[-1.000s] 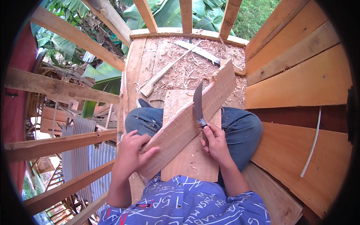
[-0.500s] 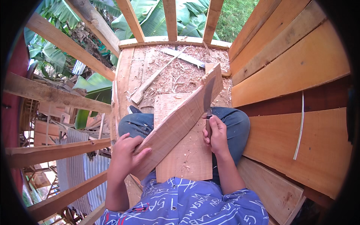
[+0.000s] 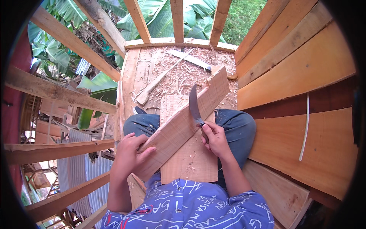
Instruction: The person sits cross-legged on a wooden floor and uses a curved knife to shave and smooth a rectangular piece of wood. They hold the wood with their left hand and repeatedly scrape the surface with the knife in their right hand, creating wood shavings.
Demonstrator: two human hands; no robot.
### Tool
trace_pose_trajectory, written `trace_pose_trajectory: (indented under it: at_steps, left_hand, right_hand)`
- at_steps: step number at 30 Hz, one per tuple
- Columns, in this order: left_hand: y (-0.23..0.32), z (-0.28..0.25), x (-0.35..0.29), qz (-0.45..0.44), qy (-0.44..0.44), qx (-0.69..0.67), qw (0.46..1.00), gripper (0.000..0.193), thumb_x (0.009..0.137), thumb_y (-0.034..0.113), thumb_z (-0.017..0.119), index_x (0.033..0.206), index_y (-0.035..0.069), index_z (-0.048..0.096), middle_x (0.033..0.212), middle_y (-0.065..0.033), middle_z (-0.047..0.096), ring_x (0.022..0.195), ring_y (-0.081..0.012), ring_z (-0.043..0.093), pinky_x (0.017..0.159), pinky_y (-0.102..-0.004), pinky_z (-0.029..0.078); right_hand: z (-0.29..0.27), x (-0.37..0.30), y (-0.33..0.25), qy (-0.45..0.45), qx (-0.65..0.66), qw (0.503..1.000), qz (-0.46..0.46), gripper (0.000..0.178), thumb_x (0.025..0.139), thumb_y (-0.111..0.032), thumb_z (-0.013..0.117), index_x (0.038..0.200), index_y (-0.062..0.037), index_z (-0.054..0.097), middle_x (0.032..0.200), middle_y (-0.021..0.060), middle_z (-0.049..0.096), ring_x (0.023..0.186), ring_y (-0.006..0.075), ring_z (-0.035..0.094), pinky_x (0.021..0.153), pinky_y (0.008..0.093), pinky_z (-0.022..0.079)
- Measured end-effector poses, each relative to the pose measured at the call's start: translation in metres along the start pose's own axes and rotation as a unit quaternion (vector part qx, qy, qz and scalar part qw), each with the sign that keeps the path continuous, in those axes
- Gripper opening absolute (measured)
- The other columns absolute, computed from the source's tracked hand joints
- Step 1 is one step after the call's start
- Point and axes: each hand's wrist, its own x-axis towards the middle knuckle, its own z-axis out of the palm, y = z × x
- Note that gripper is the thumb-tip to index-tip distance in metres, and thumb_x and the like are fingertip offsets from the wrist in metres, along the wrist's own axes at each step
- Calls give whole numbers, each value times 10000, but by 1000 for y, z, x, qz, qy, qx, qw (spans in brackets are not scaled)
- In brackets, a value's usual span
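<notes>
A long plank (image 3: 171,135) with an angled far end lies slanted across my lap, from lower left to upper right. My left hand (image 3: 131,154) grips its near left end, thumb on the face and fingers over the edge. In my right hand (image 3: 216,141) is a knife (image 3: 195,105), held by its dark handle. Its curved dark blade points up and lies over the plank's middle, tip near the upper edge; whether it touches the wood I cannot tell. Beneath the plank a wider flat board (image 3: 190,166) rests on my lap, with a few shavings on it.
Shavings (image 3: 183,80) cover the floor ahead, where a saw (image 3: 190,59) and a thin wooden stick (image 3: 156,84) lie. Wooden rails (image 3: 68,95) stand at the left and front. A plank wall (image 3: 301,145) rises close on my right, with another board (image 3: 274,191) at its foot.
The knife has moved left and toward me along the plank, its blade now tilted to the left. My left hand keeps its hold on the plank.
</notes>
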Motion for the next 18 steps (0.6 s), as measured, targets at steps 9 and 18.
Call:
trace_pose_trajectory:
  at_steps: [9, 18]
  left_hand:
    - [-4, 2, -2, 6, 9, 0, 1000, 269, 780, 270, 727, 835, 34, 608, 681, -178, 577, 695, -375, 577, 960, -479, 443]
    - [-4, 2, -2, -5, 5, -1, 1000, 268, 762, 237, 741, 862, 11, 639, 691, -163, 569, 648, -353, 576, 1015, -490, 429]
  right_hand:
    - [5, -2, -4, 23, 68, 997, 30, 284, 1021, -271, 480, 1082, -18, 593, 565, -12, 450, 414, 52, 406, 369, 202, 315]
    - [-1, 1, -3, 5, 5, 1000, 0, 295, 1030, -301, 454, 1084, -41, 583, 564, -6, 466, 395, 47, 386, 362, 189, 319]
